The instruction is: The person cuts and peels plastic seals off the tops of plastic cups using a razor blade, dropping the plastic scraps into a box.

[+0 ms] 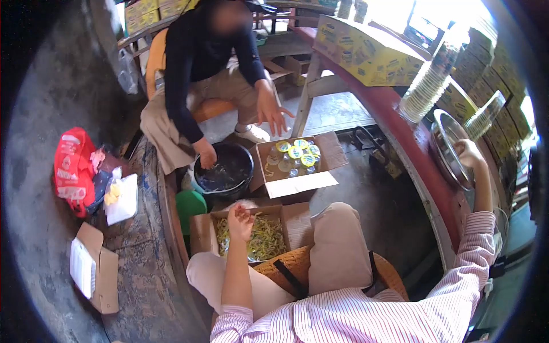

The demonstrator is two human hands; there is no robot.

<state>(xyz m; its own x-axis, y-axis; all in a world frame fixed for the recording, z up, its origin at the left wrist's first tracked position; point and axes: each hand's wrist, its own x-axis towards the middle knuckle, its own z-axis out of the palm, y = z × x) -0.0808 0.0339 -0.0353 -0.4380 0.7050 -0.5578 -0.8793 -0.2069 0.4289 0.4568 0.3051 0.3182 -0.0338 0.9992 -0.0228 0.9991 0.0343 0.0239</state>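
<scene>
My left hand (240, 222) is raised over the near cardboard box (298, 222), its fingers curled around something I cannot make out; a pale, see-through shape shows just beyond them. Thin yellow-green strips (266, 235) fill that box. On the right, my right hand (470, 153) reaches over the rim of a metal bowl (462, 178) on the red ledge. Its fingers are bent together at the bowl's opening, and whatever they hold is hidden.
Opposite sits a person, one hand (207, 155) in a black bucket (226, 187), the other (272, 110) above a box (303, 184) of yellow-lidded cups (295, 152). Stacked clear cups (422, 91) and a yellow carton (363, 54) stand on the red ledge (394, 123). A red bag (74, 166) lies left.
</scene>
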